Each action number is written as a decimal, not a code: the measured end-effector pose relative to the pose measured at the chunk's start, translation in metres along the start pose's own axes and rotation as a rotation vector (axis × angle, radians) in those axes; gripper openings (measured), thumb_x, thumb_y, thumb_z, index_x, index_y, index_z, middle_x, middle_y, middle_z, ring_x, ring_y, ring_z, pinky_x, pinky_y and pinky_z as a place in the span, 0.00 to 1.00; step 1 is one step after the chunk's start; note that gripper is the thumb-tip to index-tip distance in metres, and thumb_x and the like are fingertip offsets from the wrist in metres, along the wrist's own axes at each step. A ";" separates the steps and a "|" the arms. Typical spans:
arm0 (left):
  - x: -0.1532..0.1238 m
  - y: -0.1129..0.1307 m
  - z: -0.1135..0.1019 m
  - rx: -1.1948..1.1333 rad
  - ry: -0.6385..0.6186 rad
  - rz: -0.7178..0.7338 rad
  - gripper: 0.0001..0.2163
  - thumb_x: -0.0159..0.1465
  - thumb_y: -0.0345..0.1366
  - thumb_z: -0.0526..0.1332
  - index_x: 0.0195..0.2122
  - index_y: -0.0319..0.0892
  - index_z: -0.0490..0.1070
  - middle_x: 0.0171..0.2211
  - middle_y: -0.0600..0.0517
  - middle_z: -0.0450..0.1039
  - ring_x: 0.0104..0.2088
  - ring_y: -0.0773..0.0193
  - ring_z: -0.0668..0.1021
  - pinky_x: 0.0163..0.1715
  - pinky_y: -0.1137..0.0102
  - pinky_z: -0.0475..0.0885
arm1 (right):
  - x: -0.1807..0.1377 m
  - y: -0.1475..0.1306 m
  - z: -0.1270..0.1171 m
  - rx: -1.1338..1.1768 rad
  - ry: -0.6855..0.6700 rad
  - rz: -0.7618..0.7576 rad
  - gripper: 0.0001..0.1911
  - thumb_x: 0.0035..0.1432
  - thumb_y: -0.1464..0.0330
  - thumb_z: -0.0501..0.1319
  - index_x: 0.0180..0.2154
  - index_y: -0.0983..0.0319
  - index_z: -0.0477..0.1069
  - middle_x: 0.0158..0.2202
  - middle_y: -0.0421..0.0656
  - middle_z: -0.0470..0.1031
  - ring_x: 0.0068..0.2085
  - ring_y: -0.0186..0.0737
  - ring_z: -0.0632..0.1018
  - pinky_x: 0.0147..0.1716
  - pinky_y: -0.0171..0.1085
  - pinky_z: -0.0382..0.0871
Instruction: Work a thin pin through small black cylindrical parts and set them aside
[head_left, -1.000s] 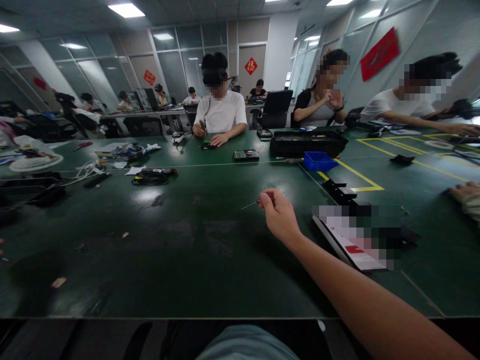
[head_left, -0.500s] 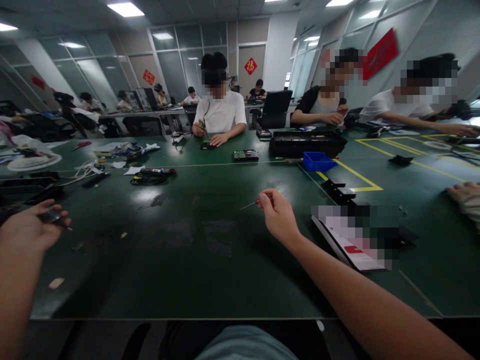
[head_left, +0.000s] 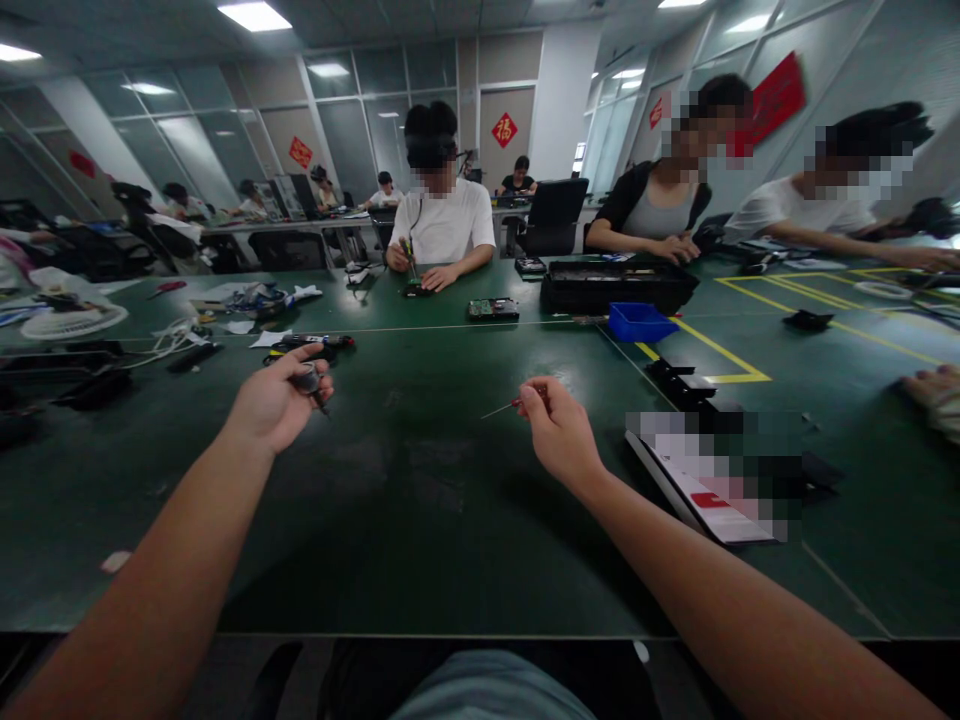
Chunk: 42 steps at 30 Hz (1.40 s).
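Note:
My left hand point(head_left: 271, 402) is held above the green table, thumb and forefinger stretched out. In its curled fingers lies a small dark grey object point(head_left: 306, 378) with a narrow tip pointing down and right; its exact kind I cannot make out. Opposite it, right of centre, my right hand point(head_left: 556, 425) pinches a thin screwdriver point(head_left: 501, 408) by its reddish handle. The slim metal shaft points left, toward the left hand, and its end touches nothing. A wide gap separates the two hands.
Across the green table point(head_left: 405, 560), a person point(head_left: 442, 225) works on a small device. Near them lie a circuit-board device point(head_left: 493, 309), a long black tray point(head_left: 619, 290) and a blue bin point(head_left: 641, 322). Black parts point(head_left: 679, 380) and a white box point(head_left: 679, 480) are at right; cables point(head_left: 169, 343) at left.
My left hand has swung inward from the far left with the dark grey object, now in front of the cable bundle. My right hand and the screwdriver stay nearly still.

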<state>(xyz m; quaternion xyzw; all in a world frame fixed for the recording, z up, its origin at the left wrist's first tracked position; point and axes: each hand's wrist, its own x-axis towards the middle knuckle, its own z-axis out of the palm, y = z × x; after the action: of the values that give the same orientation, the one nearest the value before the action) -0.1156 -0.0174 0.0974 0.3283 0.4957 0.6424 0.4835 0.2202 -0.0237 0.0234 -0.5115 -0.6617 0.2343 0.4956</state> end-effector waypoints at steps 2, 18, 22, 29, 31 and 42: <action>-0.004 -0.007 0.022 -0.022 -0.095 -0.015 0.14 0.55 0.24 0.56 0.43 0.37 0.71 0.30 0.51 0.66 0.27 0.65 0.70 0.30 0.69 0.68 | 0.000 0.000 0.000 -0.004 0.004 -0.002 0.12 0.68 0.59 0.53 0.39 0.58 0.69 0.32 0.42 0.77 0.35 0.42 0.77 0.36 0.40 0.67; -0.037 -0.105 0.102 0.606 -0.519 0.169 0.23 0.54 0.25 0.59 0.53 0.40 0.66 0.41 0.50 0.70 0.40 0.61 0.73 0.44 0.65 0.68 | -0.001 0.001 0.002 0.048 -0.064 -0.019 0.10 0.66 0.59 0.55 0.41 0.57 0.70 0.35 0.42 0.77 0.37 0.43 0.78 0.38 0.41 0.69; -0.031 -0.119 0.095 0.818 -0.509 0.285 0.24 0.57 0.22 0.59 0.55 0.40 0.65 0.47 0.47 0.72 0.46 0.58 0.75 0.50 0.62 0.69 | -0.002 -0.003 0.002 0.077 -0.129 -0.003 0.11 0.66 0.60 0.54 0.43 0.58 0.71 0.35 0.42 0.78 0.37 0.42 0.78 0.38 0.41 0.69; -0.023 -0.125 0.085 0.912 -0.599 0.525 0.16 0.61 0.27 0.64 0.50 0.45 0.74 0.51 0.48 0.74 0.54 0.55 0.74 0.58 0.57 0.66 | -0.005 -0.012 -0.001 0.055 -0.186 0.009 0.14 0.63 0.56 0.59 0.33 0.59 0.73 0.27 0.40 0.75 0.28 0.38 0.74 0.30 0.38 0.65; -0.023 -0.126 0.084 0.926 -0.572 0.533 0.18 0.62 0.27 0.64 0.53 0.46 0.73 0.52 0.48 0.74 0.54 0.55 0.74 0.59 0.57 0.66 | -0.005 -0.012 -0.001 0.147 -0.119 0.008 0.12 0.64 0.59 0.58 0.35 0.60 0.72 0.28 0.40 0.75 0.30 0.38 0.75 0.32 0.38 0.67; -0.022 -0.126 0.081 0.935 -0.557 0.530 0.19 0.63 0.32 0.66 0.55 0.49 0.73 0.54 0.49 0.75 0.57 0.53 0.72 0.60 0.53 0.63 | -0.005 -0.009 0.002 0.239 0.005 0.018 0.12 0.64 0.58 0.59 0.42 0.59 0.71 0.37 0.45 0.80 0.38 0.44 0.80 0.42 0.46 0.74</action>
<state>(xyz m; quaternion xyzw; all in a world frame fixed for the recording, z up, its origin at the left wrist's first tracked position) 0.0013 -0.0072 0.0024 0.7741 0.4816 0.3452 0.2230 0.2143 -0.0309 0.0282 -0.4552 -0.6232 0.3146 0.5527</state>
